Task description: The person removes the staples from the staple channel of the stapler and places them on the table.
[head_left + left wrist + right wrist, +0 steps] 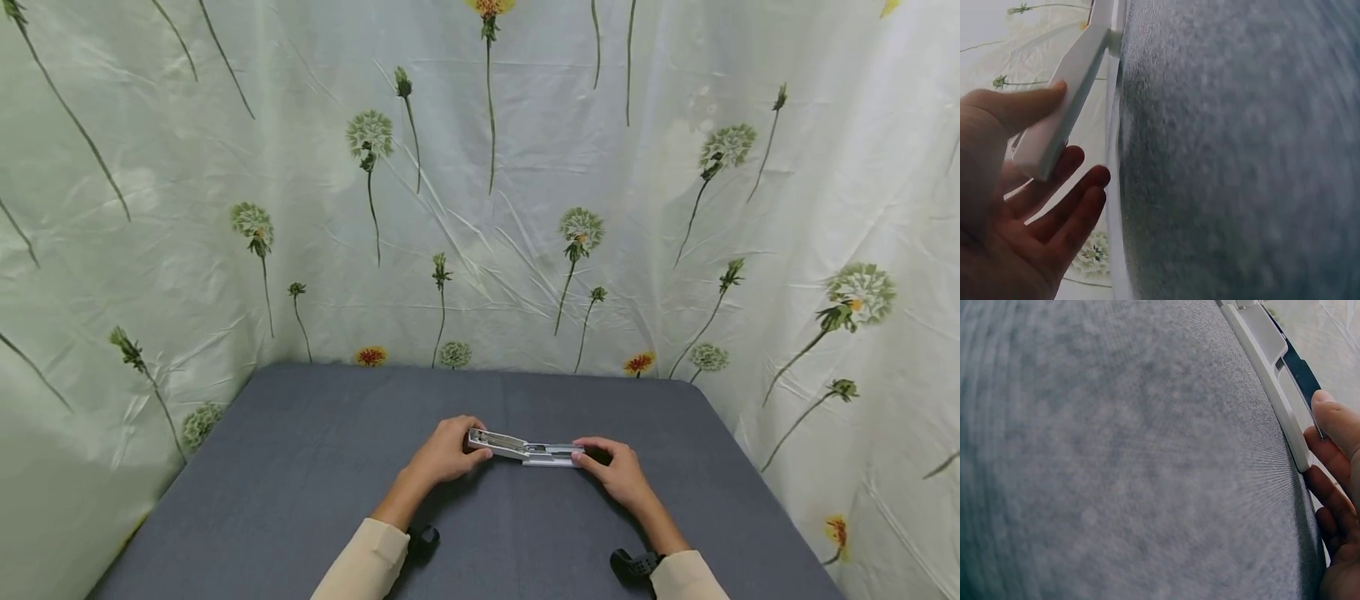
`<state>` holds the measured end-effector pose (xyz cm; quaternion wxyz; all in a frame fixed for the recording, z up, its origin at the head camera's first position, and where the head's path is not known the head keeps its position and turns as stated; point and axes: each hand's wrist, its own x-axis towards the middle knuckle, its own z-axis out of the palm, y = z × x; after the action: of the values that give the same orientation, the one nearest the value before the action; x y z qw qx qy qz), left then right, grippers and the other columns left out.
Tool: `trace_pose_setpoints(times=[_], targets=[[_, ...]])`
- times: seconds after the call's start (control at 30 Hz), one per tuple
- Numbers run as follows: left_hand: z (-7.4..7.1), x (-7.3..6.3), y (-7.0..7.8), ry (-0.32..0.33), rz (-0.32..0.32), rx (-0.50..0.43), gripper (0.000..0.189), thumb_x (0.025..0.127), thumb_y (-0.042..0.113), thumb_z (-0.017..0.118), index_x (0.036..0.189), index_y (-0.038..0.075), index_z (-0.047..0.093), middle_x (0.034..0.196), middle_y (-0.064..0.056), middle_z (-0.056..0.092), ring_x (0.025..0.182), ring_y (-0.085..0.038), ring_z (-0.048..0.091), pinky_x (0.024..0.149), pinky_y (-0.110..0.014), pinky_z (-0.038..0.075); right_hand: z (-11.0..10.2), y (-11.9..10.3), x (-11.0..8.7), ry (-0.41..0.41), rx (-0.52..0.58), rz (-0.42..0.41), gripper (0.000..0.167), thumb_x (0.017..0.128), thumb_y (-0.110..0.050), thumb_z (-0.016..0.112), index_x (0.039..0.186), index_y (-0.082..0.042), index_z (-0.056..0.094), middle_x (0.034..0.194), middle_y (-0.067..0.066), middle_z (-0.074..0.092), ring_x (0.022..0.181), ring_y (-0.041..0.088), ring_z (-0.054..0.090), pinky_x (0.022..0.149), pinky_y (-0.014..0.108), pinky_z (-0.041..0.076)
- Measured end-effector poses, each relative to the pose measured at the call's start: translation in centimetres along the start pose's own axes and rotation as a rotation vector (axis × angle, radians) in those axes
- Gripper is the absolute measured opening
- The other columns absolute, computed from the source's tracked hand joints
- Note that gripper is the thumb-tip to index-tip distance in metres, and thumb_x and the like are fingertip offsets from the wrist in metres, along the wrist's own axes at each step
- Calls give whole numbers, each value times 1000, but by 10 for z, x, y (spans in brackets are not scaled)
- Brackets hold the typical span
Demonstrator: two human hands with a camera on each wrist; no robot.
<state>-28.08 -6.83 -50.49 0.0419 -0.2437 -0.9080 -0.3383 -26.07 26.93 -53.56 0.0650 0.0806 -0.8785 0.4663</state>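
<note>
A white stapler (pixel 551 462) is spread open over the table, its top arm folded back to the left. My left hand (pixel 448 450) pinches the end of that top arm (pixel 1074 103), thumb on one face and fingers behind, the other fingers loosely spread in the left wrist view. At the opposite end, my right hand (pixel 621 477) pinches a thin dark metal strip (pixel 1300 374) of the stapler between thumb and index finger. The white base (pixel 1272 394) lies along the table surface beside those fingers.
A dark grey cloth covers the table (pixel 315 450). Behind and beside it hangs a pale curtain (pixel 315 167) printed with dandelions. Dark wrist cameras (pixel 633 565) sit at both cream sleeves (pixel 367 558).
</note>
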Motion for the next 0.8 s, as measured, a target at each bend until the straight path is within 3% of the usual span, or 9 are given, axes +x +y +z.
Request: trace_pose_setpoints(times=[0.23,0.43,0.8], targets=[[3,0,16,112,-64,132,57,84,61,79,121,18,72,118,0,70,110,-23,66,93,-48,54,3,1,2,4,-6,8,27,90,-33,81,114,-22,79,113,1,76,96,6,65,85,25,52],[8,5,33,242,-30,164,49,84,55,81,115,17,74,118,-2,71,114,-27,65,101,-52,50,4,1,2,15,2,12,25,89,-31,82,112,-22,79,111,1,76,94,5,64,85,25,52],[35,17,57,219,78,199,29,91,38,79,111,17,76,109,2,72,105,-21,68,94,-46,54,3,0,0,23,12,28,24,89,-30,82,111,-21,79,112,2,76,95,7,64,86,25,51]])
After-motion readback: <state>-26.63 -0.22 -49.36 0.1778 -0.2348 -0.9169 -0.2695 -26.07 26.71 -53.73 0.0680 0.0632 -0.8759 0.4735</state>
